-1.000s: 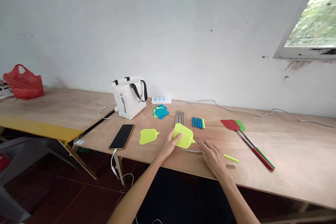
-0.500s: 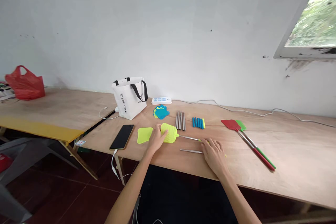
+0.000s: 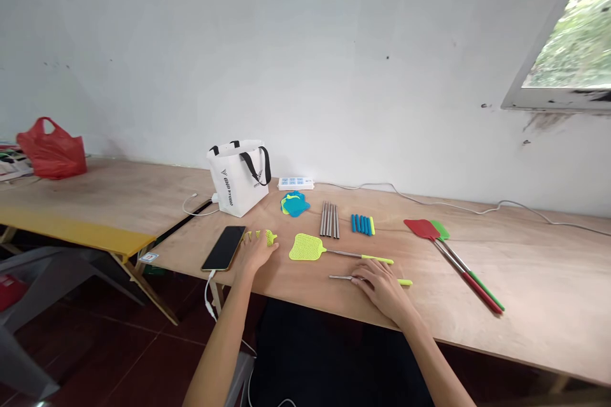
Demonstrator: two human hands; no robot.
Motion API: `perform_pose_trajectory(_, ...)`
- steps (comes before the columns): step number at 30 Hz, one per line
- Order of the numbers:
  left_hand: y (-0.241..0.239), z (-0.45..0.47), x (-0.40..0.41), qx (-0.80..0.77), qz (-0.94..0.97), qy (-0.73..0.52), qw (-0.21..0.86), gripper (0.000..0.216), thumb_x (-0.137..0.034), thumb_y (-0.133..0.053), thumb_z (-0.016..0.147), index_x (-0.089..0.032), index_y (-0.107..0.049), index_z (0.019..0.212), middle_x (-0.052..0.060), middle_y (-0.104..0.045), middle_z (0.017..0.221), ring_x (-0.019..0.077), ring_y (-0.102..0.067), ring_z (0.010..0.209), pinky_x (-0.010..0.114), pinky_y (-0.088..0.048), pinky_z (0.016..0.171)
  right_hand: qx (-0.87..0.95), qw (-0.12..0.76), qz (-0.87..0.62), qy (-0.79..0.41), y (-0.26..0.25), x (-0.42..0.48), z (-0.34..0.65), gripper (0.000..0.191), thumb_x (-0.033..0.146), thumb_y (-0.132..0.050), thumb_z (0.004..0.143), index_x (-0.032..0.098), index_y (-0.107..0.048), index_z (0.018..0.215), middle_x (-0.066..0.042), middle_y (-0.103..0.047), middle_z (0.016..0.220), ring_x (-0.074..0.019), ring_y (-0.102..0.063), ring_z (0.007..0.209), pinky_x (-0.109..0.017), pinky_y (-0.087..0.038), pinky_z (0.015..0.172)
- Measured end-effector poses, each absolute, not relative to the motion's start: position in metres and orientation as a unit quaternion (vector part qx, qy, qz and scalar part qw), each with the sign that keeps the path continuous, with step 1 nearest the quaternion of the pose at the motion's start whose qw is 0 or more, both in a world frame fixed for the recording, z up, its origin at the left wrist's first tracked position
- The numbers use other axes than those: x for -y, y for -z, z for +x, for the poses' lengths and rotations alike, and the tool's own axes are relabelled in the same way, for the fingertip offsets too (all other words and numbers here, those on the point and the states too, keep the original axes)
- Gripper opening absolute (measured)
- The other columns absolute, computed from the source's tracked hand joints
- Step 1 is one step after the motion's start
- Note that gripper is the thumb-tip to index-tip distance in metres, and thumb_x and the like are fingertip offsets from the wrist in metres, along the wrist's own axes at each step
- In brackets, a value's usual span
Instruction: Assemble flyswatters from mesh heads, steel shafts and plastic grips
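Note:
My left hand [image 3: 255, 253] is closed on a loose yellow fly swatter head [image 3: 270, 237] beside the phone, covering much of it. My right hand [image 3: 382, 283] has its curled fingers on a metal rod [image 3: 340, 277] with a yellow grip [image 3: 405, 282]; this rod has no head on it. Just beyond lies a whole yellow fly swatter [image 3: 306, 247], its head to the left and its yellow handle partly behind my right fingers. Farther back are a pile of blue and yellow swatter heads [image 3: 296, 205], several metal rods [image 3: 330, 220] and several blue grips [image 3: 361, 224] with a yellow one.
Red [image 3: 422, 229] and green [image 3: 441, 229] fly swatters lie at the right. A phone [image 3: 223, 248] with a cable rests near the left edge. Behind stand a white bag [image 3: 240, 184] and a power strip [image 3: 296, 184]. A red plastic bag [image 3: 52, 151] sits on the far-left table.
My left hand has let go of the whole swatter's head and moved left onto the loose head. My right hand has shifted from the whole swatter's handle to the headless rod.

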State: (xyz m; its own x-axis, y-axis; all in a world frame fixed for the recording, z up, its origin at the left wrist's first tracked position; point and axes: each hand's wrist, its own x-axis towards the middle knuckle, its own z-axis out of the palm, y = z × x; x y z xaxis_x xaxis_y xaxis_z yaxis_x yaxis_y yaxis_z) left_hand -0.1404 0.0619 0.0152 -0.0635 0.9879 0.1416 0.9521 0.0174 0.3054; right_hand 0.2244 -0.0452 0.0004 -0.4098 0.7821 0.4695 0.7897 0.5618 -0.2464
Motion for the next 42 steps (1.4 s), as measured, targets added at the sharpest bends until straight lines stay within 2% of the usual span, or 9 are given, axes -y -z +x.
perform_pose_trajectory(5,-0.02,-0.146,-0.059,-0.693,0.698,-0.156,0.091,0.048,-0.047,-0.066,0.083,-0.025,-0.065,0.126,0.015,-0.066,0.131,0.037,-0.059,0.123,0.039,-0.042,0.093,0.836,0.284,-0.469,-0.018,-0.002,0.045,0.224,0.029,0.035,-0.041,0.107,0.027,-0.067,0.098,-0.004,-0.07,0.103,-0.023,-0.065,0.096,-0.04,-0.05,0.088)
perform_pose_trajectory(10,-0.017,-0.145,-0.058,-0.695,0.691,-0.174,0.1,0.067,-0.058,-0.073,0.072,-0.028,-0.063,0.131,0.017,-0.058,0.143,0.0453,-0.046,0.136,0.045,-0.04,0.097,0.834,0.285,-0.472,-0.026,-0.001,0.045,0.223,0.026,0.034,-0.043,0.107,0.026,-0.065,0.098,-0.003,-0.07,0.102,-0.0217,-0.065,0.096,-0.037,-0.05,0.088)
perform_pose_trajectory(14,-0.017,-0.143,-0.058,-0.716,0.671,-0.159,0.113,0.071,-0.067,-0.059,0.082,-0.025,-0.057,0.14,0.022,-0.057,0.142,0.0471,-0.044,0.137,0.049,-0.039,0.098,0.834,0.286,-0.47,-0.032,0.0,0.045,0.224,0.024,0.032,-0.044,0.107,0.026,-0.065,0.098,-0.003,-0.07,0.102,-0.0219,-0.065,0.096,-0.037,-0.05,0.086)
perform_pose_trajectory(20,-0.031,-0.139,-0.051,-0.725,0.667,-0.146,0.093,0.087,-0.059,-0.08,0.068,-0.016,-0.054,0.139,0.024,-0.053,0.14,0.0507,-0.043,0.135,0.053,-0.036,0.104,0.822,0.305,-0.477,-0.057,-0.001,0.047,0.224,0.021,0.031,-0.043,0.107,0.025,-0.06,0.095,-0.004,-0.069,0.098,-0.0231,-0.065,0.092,-0.037,-0.05,0.083)
perform_pose_trajectory(24,-0.043,-0.141,-0.048,-0.684,0.672,-0.259,0.119,0.077,-0.029,-0.078,0.073,-0.02,-0.047,0.143,0.018,-0.049,0.14,0.0374,-0.056,0.125,0.044,-0.045,0.1,0.811,0.312,-0.493,-0.051,0.0,0.047,0.224,0.02,0.028,-0.041,0.106,0.025,-0.06,0.098,-0.004,-0.069,0.098,-0.0234,-0.065,0.091,-0.035,-0.05,0.079)
perform_pose_trajectory(27,-0.056,-0.138,-0.044,-0.596,0.683,-0.387,0.169,0.072,-0.015,-0.066,0.078,-0.025,-0.043,0.146,0.01,-0.059,0.129,0.0265,-0.063,0.116,0.037,-0.05,0.096,0.816,0.308,-0.489,-0.025,0.001,0.047,0.226,0.03,0.02,-0.034,0.105,0.026,-0.063,0.11,-0.006,-0.068,0.099,-0.0235,-0.066,0.092,-0.033,-0.051,0.076)
perform_pose_trajectory(31,-0.072,-0.118,-0.036,-0.499,0.644,-0.506,0.283,0.056,-0.033,-0.073,0.081,-0.018,-0.059,0.133,0.008,-0.072,0.111,0.026,-0.069,0.101,0.036,-0.056,0.086,0.816,0.312,-0.487,0.017,0.0,0.049,0.226,0.044,0.017,-0.031,0.103,0.029,-0.057,0.136,-0.006,-0.067,0.105,-0.0214,-0.066,0.093,-0.03,-0.051,0.074)
perform_pose_trajectory(35,-0.075,-0.085,-0.029,-0.449,0.571,-0.531,0.436,0.052,-0.052,-0.082,0.072,-0.012,-0.073,0.104,0.012,-0.076,0.103,0.0313,-0.07,0.1,0.037,-0.058,0.082,0.8,0.314,-0.508,0.064,0.003,0.048,0.228,0.041,0.027,-0.035,0.107,0.031,-0.057,0.141,-0.004,-0.065,0.094,-0.0197,-0.065,0.081,-0.029,-0.048,0.069)
perform_pose_trajectory(42,-0.055,-0.035,-0.025,-0.41,0.49,-0.511,0.575,0.054,-0.055,-0.082,0.073,-0.014,-0.071,0.107,0.012,-0.077,0.103,0.0258,-0.073,0.089,0.029,-0.058,0.066,0.776,0.342,-0.519,0.104,0.009,0.046,0.231,0.04,0.033,-0.035,0.109,0.034,-0.056,0.144,-0.002,-0.064,0.088,-0.0184,-0.062,0.076,-0.031,-0.045,0.077)
